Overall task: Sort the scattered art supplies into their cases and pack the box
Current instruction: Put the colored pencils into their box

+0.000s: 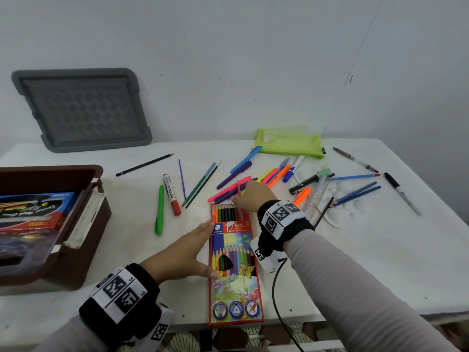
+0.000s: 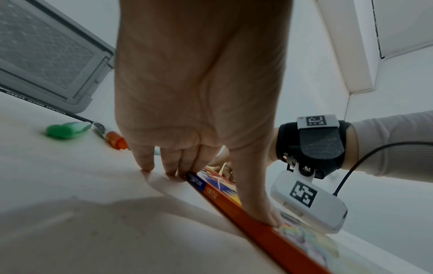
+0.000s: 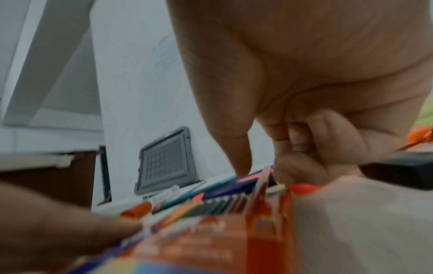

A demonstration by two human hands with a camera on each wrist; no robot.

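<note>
A coloured-pencil box (image 1: 234, 273) lies flat near the table's front edge, its top end open with several pencil tips (image 1: 225, 212) showing. My left hand (image 1: 187, 252) lies with straight fingers along the box's left edge (image 2: 234, 205), thumb on its face. My right hand (image 1: 250, 196) pinches a red pencil (image 1: 239, 196) whose lower end is in the box's open end; the right wrist view shows that pencil (image 3: 261, 185) between thumb and fingers. Loose pens, markers and pencils (image 1: 266, 179) lie scattered beyond.
A brown box (image 1: 83, 224) holding packs stands at the left; its grey lid (image 1: 81, 110) leans on the wall. A lime pouch (image 1: 289, 143) lies at the back. A green pen (image 1: 160, 209), a red whiteboard marker (image 1: 171, 194), a ruler (image 1: 318, 194) and a white palette (image 1: 347, 209) lie around.
</note>
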